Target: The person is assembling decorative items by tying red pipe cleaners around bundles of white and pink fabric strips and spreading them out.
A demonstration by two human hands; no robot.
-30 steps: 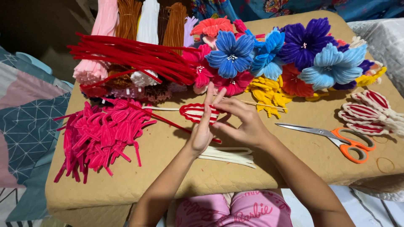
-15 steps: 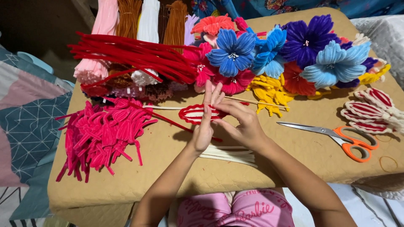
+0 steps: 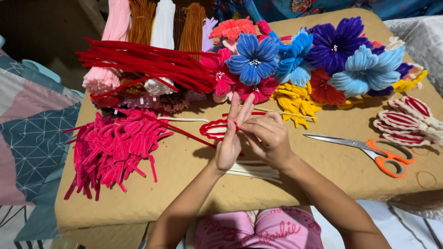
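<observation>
One red-and-white petal [image 3: 216, 129], long axis left-right, tip pointing left; left hand [image 3: 233, 140] and right hand [image 3: 267, 138] pinch its base; one scissors [image 3: 369, 150] nearby.

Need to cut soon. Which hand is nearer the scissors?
Right. The right hand sits just left of the scissors blades; the left hand lies farther left, beyond it.

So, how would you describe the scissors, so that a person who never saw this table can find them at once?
Start at the tan quilted table and go to its right side, just past the person's right hand. The scissors lie flat there, below the red-and-white petals. Their orange handles and bare metal blades set them apart from the fuzzy craft pieces around.
</observation>
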